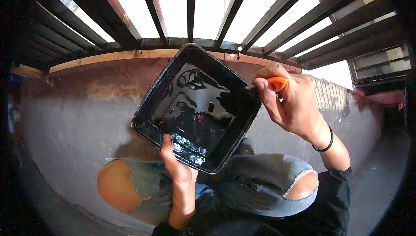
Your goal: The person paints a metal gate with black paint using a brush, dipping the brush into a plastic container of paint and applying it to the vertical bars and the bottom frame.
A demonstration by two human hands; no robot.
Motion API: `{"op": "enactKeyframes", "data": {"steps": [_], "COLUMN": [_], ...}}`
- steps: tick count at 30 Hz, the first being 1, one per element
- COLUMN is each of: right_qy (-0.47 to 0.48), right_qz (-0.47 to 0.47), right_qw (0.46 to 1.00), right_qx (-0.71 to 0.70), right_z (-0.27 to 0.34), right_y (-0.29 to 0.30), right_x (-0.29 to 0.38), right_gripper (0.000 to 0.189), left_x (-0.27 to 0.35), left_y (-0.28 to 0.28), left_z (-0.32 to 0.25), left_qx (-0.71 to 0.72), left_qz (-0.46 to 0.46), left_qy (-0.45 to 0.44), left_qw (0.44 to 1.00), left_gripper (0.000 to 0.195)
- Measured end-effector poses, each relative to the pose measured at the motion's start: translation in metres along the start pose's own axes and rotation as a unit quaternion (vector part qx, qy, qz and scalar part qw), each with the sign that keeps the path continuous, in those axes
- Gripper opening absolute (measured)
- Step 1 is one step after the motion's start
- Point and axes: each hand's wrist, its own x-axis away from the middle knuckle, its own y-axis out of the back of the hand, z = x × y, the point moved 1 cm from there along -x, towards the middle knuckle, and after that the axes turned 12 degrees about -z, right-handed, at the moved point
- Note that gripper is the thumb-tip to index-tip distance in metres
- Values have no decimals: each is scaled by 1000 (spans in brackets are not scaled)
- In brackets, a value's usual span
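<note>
My left hand (177, 167) grips the near rim of a black paint tray (143, 112), its thumb over the edge and its fingers hidden underneath. Glossy black paint (201, 96) covers the tray's inside. In my right hand (289, 99) is a paintbrush, held by its orange handle (278, 83). The brush's dark bristles (232, 99) are over the right side of the tray, against the paint; whether they dip into it is hard to tell.
Black railing bars (191, 12) rise beyond the tray from a dark bottom rail above a reddish ledge (123, 55). Below lies a grey floor (71, 132). My knees in ripped jeans (266, 184) are bent under the tray. A louvred frame (380, 62) stands at the right.
</note>
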Motion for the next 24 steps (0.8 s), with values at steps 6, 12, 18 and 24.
{"op": "enactKeyframes", "data": {"steps": [6,12,18,24], "right_qy": [-29,-49,-202,-327], "right_qz": [38,-59,-132,-209], "right_qw": [998,997,970,920], "right_qx": [43,9,-28,-49], "right_z": [-2,-8,-22,-44], "right_y": [3,22,53,83], "right_x": [10,28,71,122], "right_gripper": [7,8,12,30], "left_x": [-3,-5,-10,-4], "left_y": [-2,-7,-20,-41], "left_z": [-4,13,47,92], "left_qx": [-12,-30,-91,-106], "left_qz": [7,1,19,26], "left_qy": [-3,20,7,55], "left_qw": [1000,999,996,992], "left_gripper": [58,63,55,54]}}
